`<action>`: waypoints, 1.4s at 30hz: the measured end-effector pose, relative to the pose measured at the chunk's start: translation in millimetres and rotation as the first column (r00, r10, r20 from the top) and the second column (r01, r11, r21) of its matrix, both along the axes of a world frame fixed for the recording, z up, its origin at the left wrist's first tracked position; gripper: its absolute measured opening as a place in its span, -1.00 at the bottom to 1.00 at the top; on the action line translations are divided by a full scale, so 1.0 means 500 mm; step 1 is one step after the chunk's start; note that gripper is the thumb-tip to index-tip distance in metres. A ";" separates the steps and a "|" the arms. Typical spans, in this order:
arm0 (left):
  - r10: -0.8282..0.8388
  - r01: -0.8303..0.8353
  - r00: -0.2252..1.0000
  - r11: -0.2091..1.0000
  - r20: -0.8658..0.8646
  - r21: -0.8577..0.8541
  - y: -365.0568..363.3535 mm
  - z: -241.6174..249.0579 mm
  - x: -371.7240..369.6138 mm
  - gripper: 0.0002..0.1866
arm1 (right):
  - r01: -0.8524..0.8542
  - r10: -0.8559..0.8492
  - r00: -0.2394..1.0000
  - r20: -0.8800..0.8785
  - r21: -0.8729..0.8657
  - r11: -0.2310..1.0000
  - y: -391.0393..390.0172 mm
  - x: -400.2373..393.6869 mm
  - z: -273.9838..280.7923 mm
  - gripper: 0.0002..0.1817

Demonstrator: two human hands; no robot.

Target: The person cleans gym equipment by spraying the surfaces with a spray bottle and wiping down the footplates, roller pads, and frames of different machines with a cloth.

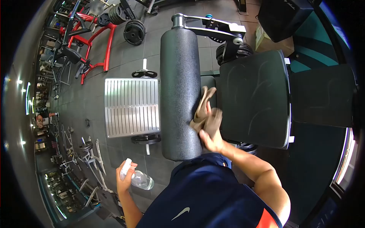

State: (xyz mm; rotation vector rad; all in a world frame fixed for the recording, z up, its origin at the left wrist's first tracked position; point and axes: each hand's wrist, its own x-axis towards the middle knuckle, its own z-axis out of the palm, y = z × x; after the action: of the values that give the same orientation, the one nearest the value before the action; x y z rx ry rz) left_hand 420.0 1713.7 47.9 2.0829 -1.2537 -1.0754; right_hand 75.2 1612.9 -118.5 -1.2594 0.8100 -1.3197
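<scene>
A black padded roller lies just left of the right hand, whose grip is clamped on a tan cloth pressed against it; the left hand, well apart, grips a clear spray bottle

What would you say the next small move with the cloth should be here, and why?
Probably slide the right hand and its cloth further along the roller pad. The cloth is pressed to the pad's edge near the middle, with much of the pad beyond it. The left hand holds the spray bottle off to the side.
</scene>
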 end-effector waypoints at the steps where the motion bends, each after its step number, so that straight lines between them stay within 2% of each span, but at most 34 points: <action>1: 0.046 -0.047 0.999 0.999 -0.027 -0.008 0.014 -0.012 0.007 -0.74 | 0.074 -0.075 0.997 -0.019 -0.021 0.997 -0.029 0.006 -0.021 -0.03; 3: 0.134 -0.136 0.988 0.991 -0.078 -0.021 0.035 -0.032 0.017 -0.73 | 0.114 -0.117 0.990 -0.081 -0.040 0.993 -0.059 0.031 -0.002 0.01; 4: 0.149 -0.151 0.985 0.988 -0.091 -0.024 0.039 -0.037 0.018 -0.72 | 0.100 -0.142 0.937 -0.320 -0.144 0.985 -0.063 0.033 0.031 -0.08; 5: 0.161 -0.164 0.981 0.986 -0.106 -0.020 0.045 -0.042 0.017 -0.71 | 0.061 -0.183 0.823 -0.538 -0.236 0.970 -0.070 0.028 0.112 -0.14; 7: 0.151 -0.152 0.981 0.988 -0.122 0.006 0.047 -0.052 0.014 -0.70 | -0.114 -0.050 0.596 -0.802 -0.147 0.983 -0.095 0.043 0.206 -0.18; 9: 0.114 -0.109 0.988 0.993 -0.104 0.048 0.044 -0.050 0.020 -0.69 | -0.185 -0.022 0.555 -0.832 -0.149 0.971 -0.172 0.055 0.226 -0.25; 10: 0.124 -0.122 0.987 0.992 -0.103 0.025 0.040 -0.046 0.015 -0.70 | -0.134 -0.096 0.573 -0.814 -0.209 0.969 -0.226 0.063 0.211 -0.36; 11: 0.134 -0.135 0.986 0.991 -0.100 0.002 0.032 -0.042 0.004 -0.70 | -0.142 -0.137 0.522 -0.842 -0.244 0.959 -0.296 0.062 0.206 -0.42; 12: 0.145 -0.148 0.984 0.989 -0.100 -0.022 0.026 -0.040 -0.004 -0.71 | -0.033 -0.224 0.582 -0.781 -0.298 0.954 -0.371 0.072 0.182 -0.47; 14: 0.164 -0.167 0.981 0.986 -0.107 -0.022 0.028 -0.037 0.006 -0.72 | -0.014 -0.149 0.419 -0.896 -0.170 0.985 -0.544 0.059 0.189 -0.37; 15: 0.172 -0.175 0.979 0.984 -0.110 -0.021 0.031 -0.033 0.009 -0.73 | 0.143 -0.272 0.472 -0.838 -0.232 0.962 -0.619 0.058 0.165 -0.23; 16: 0.196 -0.204 0.970 0.978 -0.144 -0.037 0.028 -0.030 0.004 -0.74 | 0.245 -0.196 0.581 -0.790 -0.059 0.968 -0.689 0.043 0.151 -0.12; 17: 0.202 -0.206 0.971 0.978 -0.129 -0.020 0.033 -0.027 0.010 -0.73 | 0.045 0.045 0.682 -0.730 0.104 0.994 -0.712 0.006 0.183 -0.03; 19: 0.200 -0.199 0.974 0.980 -0.106 0.019 0.039 -0.028 0.032 -0.72 | 0.288 -0.303 0.559 -0.772 -0.161 0.944 -0.657 0.045 0.154 -0.14; 20: 0.199 -0.198 0.972 0.980 -0.122 0.023 0.038 -0.029 0.036 -0.72 | 0.200 -0.329 0.467 -0.821 -0.265 0.943 -0.584 0.055 0.151 -0.26; 21: 0.203 -0.202 0.969 0.979 -0.140 0.023 0.039 -0.033 0.038 -0.72 | 0.119 -0.388 0.505 -0.771 -0.383 0.916 -0.499 0.059 0.138 -0.43; 22: 0.208 -0.206 0.966 0.978 -0.152 0.027 0.039 -0.035 0.043 -0.72 | 0.045 -0.274 0.620 -0.735 -0.315 0.948 -0.394 0.045 0.161 -0.52; 23: 0.213 -0.212 0.965 0.977 -0.155 0.024 0.038 -0.038 0.046 -0.73 | 0.039 -0.274 0.713 -0.645 -0.354 0.935 -0.291 0.038 0.163 -0.44; 24: 0.221 -0.220 0.962 0.975 -0.158 0.025 0.039 -0.042 0.048 -0.74 | -0.083 -0.153 0.706 -0.691 -0.296 0.952 -0.198 0.019 0.158 -0.32; 25: 0.229 -0.229 0.960 0.973 -0.163 0.024 0.037 -0.048 0.049 -0.75 | -0.145 -0.072 0.753 -0.654 -0.271 0.951 -0.122 0.001 0.142 -0.27; 26: 0.224 -0.222 0.962 0.974 -0.157 0.032 0.032 -0.053 0.051 -0.74 | -0.128 -0.029 0.857 -0.514 -0.267 0.955 -0.058 -0.007 0.101 -0.27; 27: 0.219 -0.214 0.964 0.976 -0.149 0.046 0.028 -0.054 0.051 -0.72 | -0.033 -0.101 0.900 -0.423 -0.298 0.954 -0.019 -0.013 0.083 -0.26; 28: 0.208 -0.202 0.968 0.978 -0.139 0.062 0.024 -0.052 0.054 -0.71 | -0.059 0.054 0.981 -0.188 -0.020 0.998 0.013 -0.011 0.063 -0.25; 30: 0.186 -0.179 0.972 0.982 -0.140 0.066 0.006 -0.052 0.054 -0.71 | -0.178 0.166 0.984 0.064 0.363 0.914 0.020 -0.026 0.026 -0.27; 32: 0.178 -0.171 0.974 0.984 -0.143 0.059 -0.003 -0.057 0.049 -0.72 | -0.054 0.057 0.998 -0.011 0.161 0.985 -0.022 -0.013 -0.026 -0.43; 33: 0.180 -0.175 0.973 0.983 -0.144 0.046 -0.006 -0.061 0.045 -0.72 | -0.125 0.123 0.992 0.020 0.179 0.976 -0.056 -0.015 0.010 -0.49; 35: 0.176 -0.173 0.974 0.984 -0.143 0.039 -0.012 -0.062 0.043 -0.73 | -0.139 0.151 0.986 -0.065 0.155 0.978 -0.070 -0.005 0.014 -0.35; 36: 0.163 -0.158 0.976 0.986 -0.146 0.049 -0.020 -0.064 0.044 -0.73 | -0.107 0.116 0.977 -0.178 0.061 0.992 -0.088 0.005 0.049 -0.23; 37: 0.149 -0.140 0.977 0.988 -0.150 0.072 -0.021 -0.063 0.042 -0.74 | -0.028 0.025 0.879 -0.475 0.001 1.000 -0.078 0.016 0.099 -0.06; 38: 0.132 -0.116 0.979 0.987 -0.153 0.108 -0.019 -0.064 0.044 -0.73 | 0.027 -0.070 0.688 -0.722 -0.070 0.997 -0.075 0.026 0.165 0.13; 39: 0.112 -0.092 0.981 0.987 -0.158 0.129 -0.024 -0.068 0.048 -0.72 | -0.094 0.076 0.597 -0.798 0.024 0.995 -0.091 0.041 0.211 0.13; 41: 0.093 -0.076 0.982 0.991 -0.163 0.108 -0.039 -0.067 0.043 -0.71 | -0.112 0.032 0.511 -0.859 -0.029 0.993 -0.114 0.075 0.236 0.04; 42: 0.095 -0.083 0.982 0.993 -0.161 0.079 -0.041 -0.063 0.036 -0.71 | -0.086 -0.007 0.540 -0.842 -0.063 0.994 -0.138 0.081 0.230 -0.09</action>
State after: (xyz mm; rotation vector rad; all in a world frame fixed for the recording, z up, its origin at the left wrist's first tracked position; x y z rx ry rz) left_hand 438.3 1693.0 16.3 2.0353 -1.0473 -1.2406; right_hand 115.5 1543.9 -3.4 -2.0318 1.3803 -0.6296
